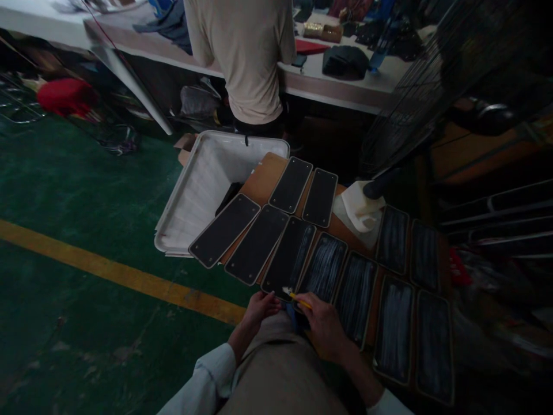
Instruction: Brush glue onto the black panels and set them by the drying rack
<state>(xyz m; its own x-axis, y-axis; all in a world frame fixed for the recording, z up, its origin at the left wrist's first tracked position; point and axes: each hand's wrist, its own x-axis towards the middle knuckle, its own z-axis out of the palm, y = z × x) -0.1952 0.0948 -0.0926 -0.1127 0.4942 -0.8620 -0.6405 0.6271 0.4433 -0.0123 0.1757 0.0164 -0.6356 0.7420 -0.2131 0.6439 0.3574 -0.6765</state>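
In the head view, the right hand (322, 323) holds a small yellow brush (303, 301). Its tip is at the near end of a black panel (283, 256) with white streaks down 1 side. The left hand (258, 307) is by that end; I cannot tell if it grips. The panel lies on a brown board (264, 177), beside a white tub (203, 173).

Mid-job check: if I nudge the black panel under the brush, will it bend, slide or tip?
The black panel under the brush has straight edges, so it is probably fairly stiff. Lying flat on the brown board, it would likely slide rather than tip. The white streaks along its right side may be wet, so slick or tacky.
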